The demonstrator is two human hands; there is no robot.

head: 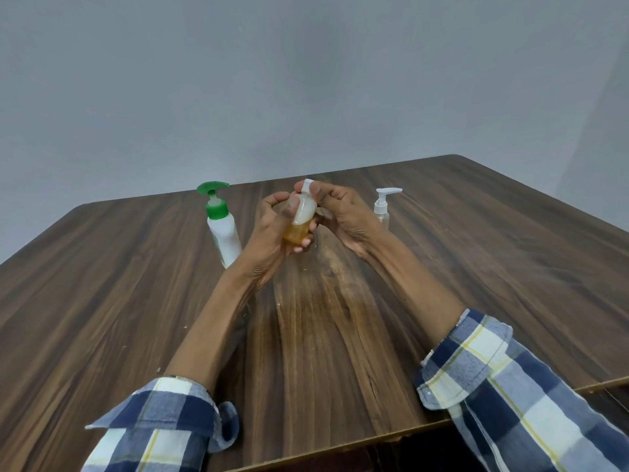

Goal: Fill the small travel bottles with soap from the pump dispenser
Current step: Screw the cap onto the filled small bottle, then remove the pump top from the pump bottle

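A small clear travel bottle (299, 221) with amber soap in its lower part is held above the table. My left hand (272, 229) grips its body from the left. My right hand (340, 212) pinches the white cap (307, 186) at the bottle's top with thumb and fingers. A white pump dispenser with a green pump head (221, 223) stands upright to the left of my hands. A second small clear bottle with a white pump (384, 207) stands to the right, partly hidden behind my right hand.
The dark wooden table (340, 335) runs to a far edge against a grey wall. Its near edge lies just below my plaid sleeves, and its right corner drops away at the right side.
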